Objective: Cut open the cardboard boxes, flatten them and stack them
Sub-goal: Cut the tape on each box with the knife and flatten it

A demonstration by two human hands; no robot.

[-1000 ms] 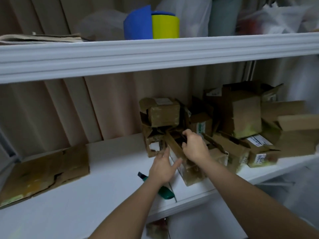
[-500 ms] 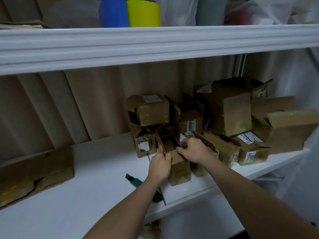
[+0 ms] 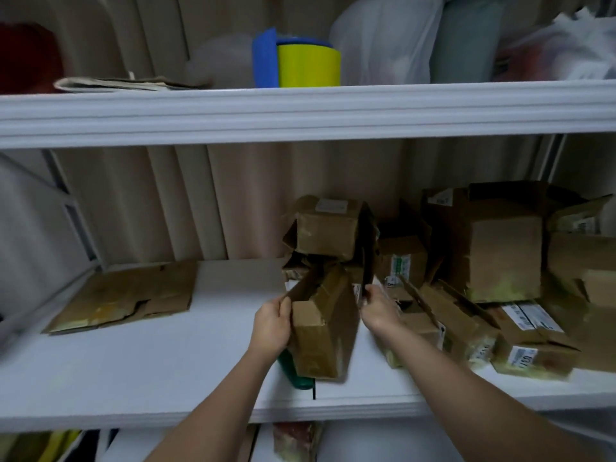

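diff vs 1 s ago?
The small box has come out of the pile toward the shelf's front edge, over the green cutter. Left hand now grips its left flap; right hand pulls the right one. Flattened cardboard unmoved.

Flattened cardboard (image 3: 126,296) lies on the shelf (image 3: 166,368), well left of the held box (image 3: 321,328); box pile (image 3: 483,278) right; cutter (image 3: 295,373) beneath it.
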